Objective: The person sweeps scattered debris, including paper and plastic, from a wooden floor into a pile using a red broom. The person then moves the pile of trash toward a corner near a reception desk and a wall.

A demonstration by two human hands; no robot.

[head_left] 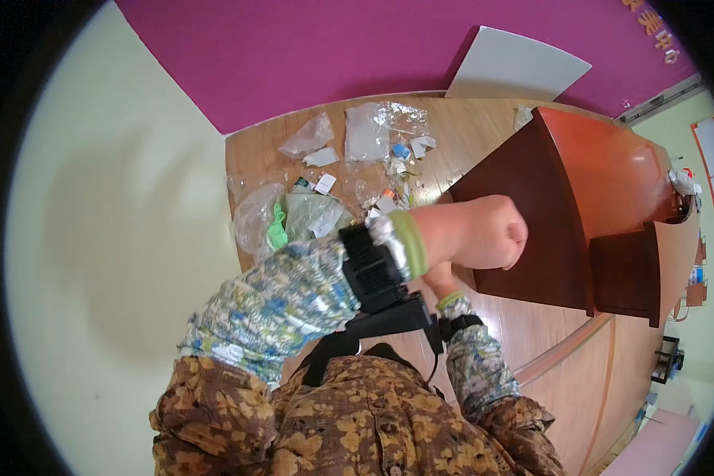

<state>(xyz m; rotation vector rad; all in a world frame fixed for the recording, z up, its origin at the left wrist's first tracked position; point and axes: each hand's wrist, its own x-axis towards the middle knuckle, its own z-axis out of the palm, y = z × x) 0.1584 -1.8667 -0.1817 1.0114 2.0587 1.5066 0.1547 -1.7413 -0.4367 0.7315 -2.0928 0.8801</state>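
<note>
My left hand (491, 233) reaches across in front of me, its fingers curled into a blurred fist. Whether something is inside that fist cannot be seen. Below it is my right hand (440, 278), mostly hidden behind my left hand and forearm, so its fingers do not show. Both hands appear close to the dark red-brown side of a wooden counter (511, 178). Litter covers the floor beyond my left forearm: clear plastic bags (318, 208), a light green scrap (277, 227), white paper pieces (321, 157) and a crumpled blue piece (401, 150).
A large clear plastic sheet (366, 134) lies near the purple wall (333, 47). Against that wall leans a white board (517, 65). A pale wall (125, 208) bounds the left side. Wood-look flooring (458, 119) runs between. Black straps and a device (387, 291) sit on my left forearm.
</note>
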